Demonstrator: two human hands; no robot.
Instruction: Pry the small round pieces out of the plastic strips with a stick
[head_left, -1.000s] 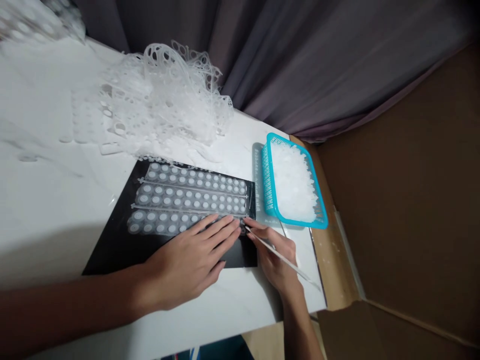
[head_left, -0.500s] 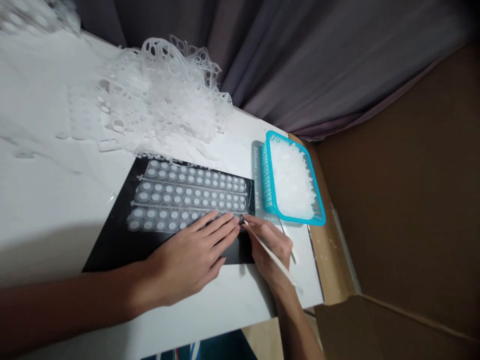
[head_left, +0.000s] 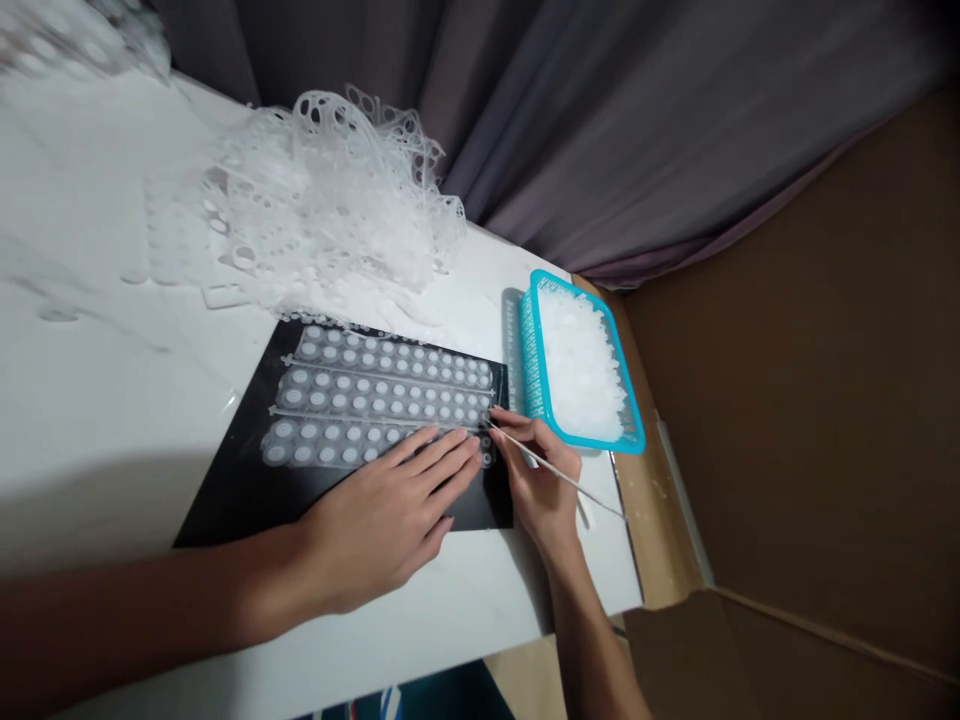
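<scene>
Several rows of translucent round pieces with white centres lie on a black board. My left hand rests flat over the lowest row, fingers stretched out toward its right end and covering part of it. Just beyond those fingertips, my right hand is closed in a pinch on a thin white strip. One end of the strip meets the right end of the rows; the other slants down to the right over the hand. Whether the strip is joined to the round pieces I cannot tell.
A blue basket full of small white pieces stands right of the board. Behind the board lies a tangled heap of white perforated scrap. A grey curtain hangs at the back, and cardboard rises on the right.
My right hand has shifted slightly upward along the board's right side, and the strip's free end has swung up and right. Small round pieces now show beside my left fingertips. The left hand stays put.
</scene>
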